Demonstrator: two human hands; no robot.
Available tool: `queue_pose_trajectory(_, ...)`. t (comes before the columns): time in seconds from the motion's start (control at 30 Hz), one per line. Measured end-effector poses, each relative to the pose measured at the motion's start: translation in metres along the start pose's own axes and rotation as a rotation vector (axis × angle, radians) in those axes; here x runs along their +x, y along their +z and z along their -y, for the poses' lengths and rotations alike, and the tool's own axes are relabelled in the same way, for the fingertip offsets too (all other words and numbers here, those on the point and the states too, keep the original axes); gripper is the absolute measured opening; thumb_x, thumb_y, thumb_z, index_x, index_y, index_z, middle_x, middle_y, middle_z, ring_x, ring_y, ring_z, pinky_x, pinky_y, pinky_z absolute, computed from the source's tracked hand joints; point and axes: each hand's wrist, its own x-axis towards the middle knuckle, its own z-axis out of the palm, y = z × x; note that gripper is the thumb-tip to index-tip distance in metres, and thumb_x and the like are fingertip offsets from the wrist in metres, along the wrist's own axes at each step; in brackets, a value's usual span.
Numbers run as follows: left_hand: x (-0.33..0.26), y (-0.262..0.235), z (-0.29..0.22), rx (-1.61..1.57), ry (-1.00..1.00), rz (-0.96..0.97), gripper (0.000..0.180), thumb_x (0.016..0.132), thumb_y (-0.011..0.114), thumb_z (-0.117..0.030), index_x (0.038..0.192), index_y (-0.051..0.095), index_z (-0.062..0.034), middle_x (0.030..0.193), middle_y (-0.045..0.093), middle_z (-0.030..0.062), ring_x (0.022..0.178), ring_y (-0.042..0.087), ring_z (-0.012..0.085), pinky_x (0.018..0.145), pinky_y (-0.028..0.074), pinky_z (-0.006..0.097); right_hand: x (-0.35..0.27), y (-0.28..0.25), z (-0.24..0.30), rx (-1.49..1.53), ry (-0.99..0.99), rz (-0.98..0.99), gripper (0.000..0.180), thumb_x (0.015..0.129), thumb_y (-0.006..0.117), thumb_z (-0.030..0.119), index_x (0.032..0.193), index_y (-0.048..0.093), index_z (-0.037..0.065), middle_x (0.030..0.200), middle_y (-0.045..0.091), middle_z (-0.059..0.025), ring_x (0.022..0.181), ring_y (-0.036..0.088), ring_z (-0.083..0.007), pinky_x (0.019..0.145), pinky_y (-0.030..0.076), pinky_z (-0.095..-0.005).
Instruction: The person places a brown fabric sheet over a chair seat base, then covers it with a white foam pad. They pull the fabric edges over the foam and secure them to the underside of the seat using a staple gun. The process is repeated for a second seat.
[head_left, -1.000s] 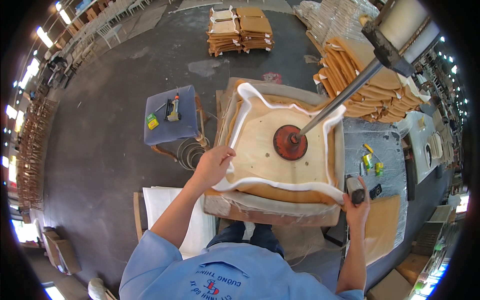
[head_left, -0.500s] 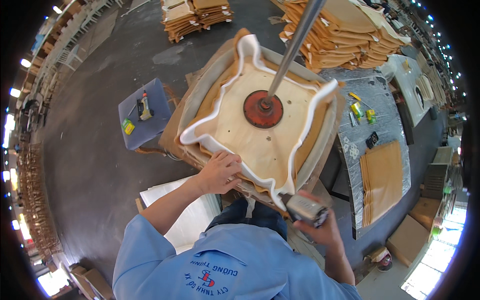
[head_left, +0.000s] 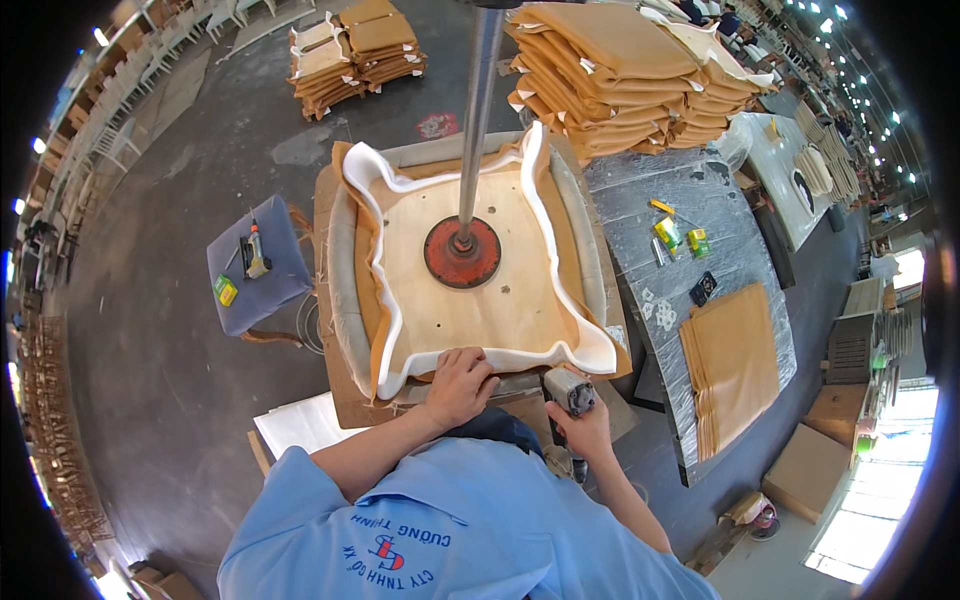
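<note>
A square wooden seat panel (head_left: 420, 300) lies in a grey padded frame (head_left: 345, 250). White foam padding (head_left: 548, 225) stands up round the panel, with a tan cover (head_left: 572, 245) outside it. A metal rod ending in a red round plate (head_left: 480, 272) presses on the panel's middle. My left hand (head_left: 462, 387) is at the near edge, its fingers curled over the foam and cover. My right hand (head_left: 588, 428) grips a staple gun (head_left: 568, 392) by its handle, just outside the near right corner. The gun's nose is hard to make out.
On the left, a blue-grey padded stool (head_left: 255, 300) bears a screwdriver-like power tool (head_left: 256, 255) and a small yellow-green box (head_left: 225, 290). A plastic-covered table (head_left: 640, 210) at the right carries tan covers (head_left: 735, 360) and small boxes. Stacks of tan covers (head_left: 600, 90) stand behind.
The panel and its padded frame have turned anticlockwise and now lie squarer to me. My right hand has brought the staple gun left, closer to my body. My left hand stays at the near edge.
</note>
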Motion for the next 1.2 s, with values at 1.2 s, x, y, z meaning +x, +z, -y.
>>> queue_pose_trajectory(1.2, 0.091, 0.071, 0.000, -0.107, -0.158, -0.016, 0.019, 0.092, 0.076, -0.027, 0.081, 0.078, -0.0122, 0.103, 0.061, 0.0070, 0.109, 0.057, 0.0285, 0.097, 0.043, 0.046, 0.103, -0.015, 0.072, -0.176, 0.182, 0.238, 0.068, 0.100, 0.082, 0.014, 0.161, 0.052, 0.006, 0.101, 0.073, -0.0052, 0.059, 0.060, -0.0111, 0.052, 0.050, -0.0299)
